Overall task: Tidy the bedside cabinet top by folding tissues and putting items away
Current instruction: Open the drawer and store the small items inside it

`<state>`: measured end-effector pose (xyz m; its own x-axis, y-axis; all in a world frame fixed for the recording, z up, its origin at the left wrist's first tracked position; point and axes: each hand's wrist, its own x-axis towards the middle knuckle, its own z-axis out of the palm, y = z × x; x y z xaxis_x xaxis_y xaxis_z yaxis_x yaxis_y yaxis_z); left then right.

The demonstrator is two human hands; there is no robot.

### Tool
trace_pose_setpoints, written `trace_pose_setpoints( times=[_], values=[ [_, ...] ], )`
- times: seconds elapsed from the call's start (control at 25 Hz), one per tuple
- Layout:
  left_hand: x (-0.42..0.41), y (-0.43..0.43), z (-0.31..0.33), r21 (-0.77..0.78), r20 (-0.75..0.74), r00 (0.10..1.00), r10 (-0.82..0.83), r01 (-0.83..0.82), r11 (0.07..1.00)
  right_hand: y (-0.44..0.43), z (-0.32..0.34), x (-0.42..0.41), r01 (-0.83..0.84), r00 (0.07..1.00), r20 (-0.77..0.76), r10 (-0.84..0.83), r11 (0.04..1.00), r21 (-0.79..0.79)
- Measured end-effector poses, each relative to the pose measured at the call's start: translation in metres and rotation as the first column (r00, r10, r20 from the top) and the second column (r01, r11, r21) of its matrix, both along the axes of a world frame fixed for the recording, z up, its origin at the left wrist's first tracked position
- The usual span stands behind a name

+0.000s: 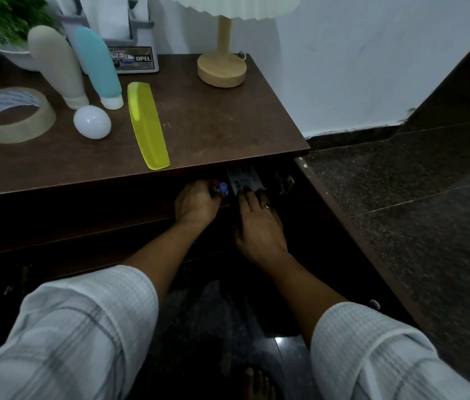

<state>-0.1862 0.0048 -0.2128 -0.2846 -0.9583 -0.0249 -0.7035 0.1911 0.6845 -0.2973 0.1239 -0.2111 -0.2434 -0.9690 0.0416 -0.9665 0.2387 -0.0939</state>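
Blue cap (223, 188) pinched in the left hand (196, 204), just under the cabinet top (213, 122). Right hand (258, 223) beside it, fingers flat on a card (244, 178) that runs lengthwise away from them into the cabinet.

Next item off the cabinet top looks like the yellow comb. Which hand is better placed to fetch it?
Probably the left. The left hand sits below the cabinet edge closer to the yellow comb, though it holds a small blue object. The right hand is farther right, fingers on a printed packet in the open compartment.
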Motion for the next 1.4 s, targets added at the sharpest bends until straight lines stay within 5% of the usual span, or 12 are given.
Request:
trace_pose_setpoints(
  times=[0.52, 0.84, 1.08, 1.24, 1.4],
  values=[
    [0.011, 0.005, 0.01, -0.005, 0.002, 0.998, -0.059, 0.059, 0.998, 0.003, 0.004, 0.0, 0.02, 0.995, 0.097, -0.027, 0.997, 0.074],
    [0.076, 0.043, 0.063, 0.043, 0.146, 0.963, -0.226, 0.222, 0.974, 0.027, 0.064, 0.03, -0.077, 0.991, 0.119, 0.068, 0.995, 0.07],
    [0.148, 0.072, 0.144, -0.069, 0.205, 0.941, -0.268, 0.287, 0.956, 0.034, 0.138, 0.078, -0.136, 0.981, 0.122, 0.153, 0.981, -0.139],
    [0.184, 0.082, 0.183, -0.245, 0.122, 0.983, -0.134, 0.161, 0.956, 0.02, 0.175, 0.105, -0.19, 0.971, 0.067, 0.228, 0.913, -0.36],
    [0.195, 0.067, 0.188, -0.439, 0.023, 1.0, -0.006, 0.015, 0.898, -0.01, 0.185, 0.116, -0.283, 0.953, 0.024, 0.303, 0.914, -0.289]
  ],
)
